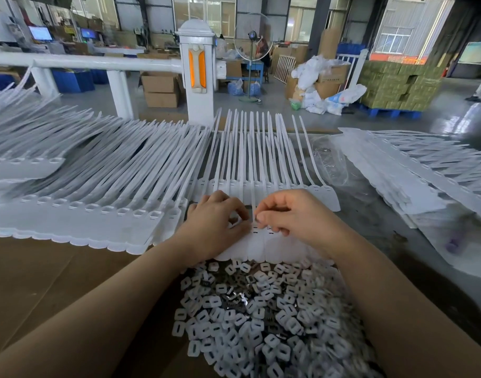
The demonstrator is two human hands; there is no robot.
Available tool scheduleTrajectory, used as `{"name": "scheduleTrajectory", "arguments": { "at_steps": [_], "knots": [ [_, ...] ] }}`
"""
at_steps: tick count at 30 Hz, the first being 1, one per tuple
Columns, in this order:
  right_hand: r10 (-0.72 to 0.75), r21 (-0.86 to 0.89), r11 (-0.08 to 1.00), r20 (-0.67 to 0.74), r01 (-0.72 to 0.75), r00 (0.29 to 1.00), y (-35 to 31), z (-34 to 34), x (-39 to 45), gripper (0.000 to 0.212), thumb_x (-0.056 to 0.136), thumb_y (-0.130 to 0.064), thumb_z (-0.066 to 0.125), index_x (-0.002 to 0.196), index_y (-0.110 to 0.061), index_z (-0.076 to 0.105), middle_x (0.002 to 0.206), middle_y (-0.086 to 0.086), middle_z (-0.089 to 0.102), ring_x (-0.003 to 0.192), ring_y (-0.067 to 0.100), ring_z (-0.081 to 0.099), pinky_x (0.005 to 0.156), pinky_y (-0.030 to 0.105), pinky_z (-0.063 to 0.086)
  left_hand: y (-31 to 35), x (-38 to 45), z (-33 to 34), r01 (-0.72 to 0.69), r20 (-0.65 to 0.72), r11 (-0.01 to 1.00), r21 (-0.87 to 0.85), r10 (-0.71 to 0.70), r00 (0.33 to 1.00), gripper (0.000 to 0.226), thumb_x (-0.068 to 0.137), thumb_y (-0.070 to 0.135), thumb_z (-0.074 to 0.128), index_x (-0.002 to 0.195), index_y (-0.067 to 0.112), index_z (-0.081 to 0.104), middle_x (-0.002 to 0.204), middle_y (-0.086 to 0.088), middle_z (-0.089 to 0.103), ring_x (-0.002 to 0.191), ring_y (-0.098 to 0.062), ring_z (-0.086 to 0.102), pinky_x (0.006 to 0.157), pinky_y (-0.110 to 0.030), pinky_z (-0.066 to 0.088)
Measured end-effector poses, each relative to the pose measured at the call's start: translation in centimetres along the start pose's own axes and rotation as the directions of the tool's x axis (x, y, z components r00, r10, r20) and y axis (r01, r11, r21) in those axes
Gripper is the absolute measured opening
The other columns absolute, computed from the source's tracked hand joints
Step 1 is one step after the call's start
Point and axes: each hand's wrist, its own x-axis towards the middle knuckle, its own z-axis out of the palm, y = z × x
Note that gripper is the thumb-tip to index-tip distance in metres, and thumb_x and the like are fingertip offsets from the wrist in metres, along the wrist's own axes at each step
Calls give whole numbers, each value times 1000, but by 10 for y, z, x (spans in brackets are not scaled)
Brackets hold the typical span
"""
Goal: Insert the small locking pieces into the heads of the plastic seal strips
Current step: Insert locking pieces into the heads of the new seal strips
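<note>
Heaped right under my wrists is the pile of locking pieces (250, 317), little white squares with slots, kept just below the seal strip sheet (263, 244) for quick grabs. Left of the slots, my left hand (214, 222) curls down, pinning the sheet flat. Right of them, my right hand (291, 214) pinches something tiny over a head, probably one piece, can't tell.

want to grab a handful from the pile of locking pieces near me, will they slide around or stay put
The locking pieces are small, flat and smooth-looking, heaped loosely, so the pile will probably shift and spill when pushed. They look light for their size and likely slip between fingers in a big scoop. Being flat, they should not roll; strays would probably settle on the cardboard.
</note>
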Motion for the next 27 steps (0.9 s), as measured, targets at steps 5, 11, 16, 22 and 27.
{"name": "scheduleTrajectory", "arguments": {
  "at_steps": [5,11,16,22,27],
  "knots": [
    [51,38,998,-73,-48,996,4,0,5,10,92,-7,65,94,-16,67,79,-4,76,60,1,59,57,21,46,8,0,-6,-175,-262,979,-105,143,955,17,79,28,76,88,28,61,91,12,62,90,-13,56,88,-45,45],
    [60,85,995,-86,-52,995,3,1,6,10,90,-6,67,97,-10,61,72,-2,74,57,2,57,53,20,46,7,1,-4,-285,-298,947,-147,232,926,9,82,29,75,85,30,67,83,15,65,84,-4,56,86,-41,45],
    [80,130,989,-53,-73,995,3,0,6,12,91,-6,66,99,-12,61,64,-8,71,54,0,56,51,18,46,5,-1,-6,-349,-288,933,-86,312,906,7,86,31,71,91,29,68,85,15,65,84,-6,56,85,-38,43],
    [72,138,989,-75,-61,995,1,-1,4,10,96,-6,58,98,-12,65,73,-1,75,56,4,57,53,21,45,10,-2,-8,-206,-179,928,-311,156,971,4,89,28,67,88,24,67,86,14,65,88,-5,59,86,-33,45],
    [54,100,994,-86,-45,995,0,-3,2,10,96,-11,60,94,-15,69,77,0,74,60,5,57,57,25,46,15,-2,-12,27,18,825,-565,-20,1000,7,94,20,63,90,16,66,87,-1,68,75,-24,61,75,-35,51]
  ]
}}
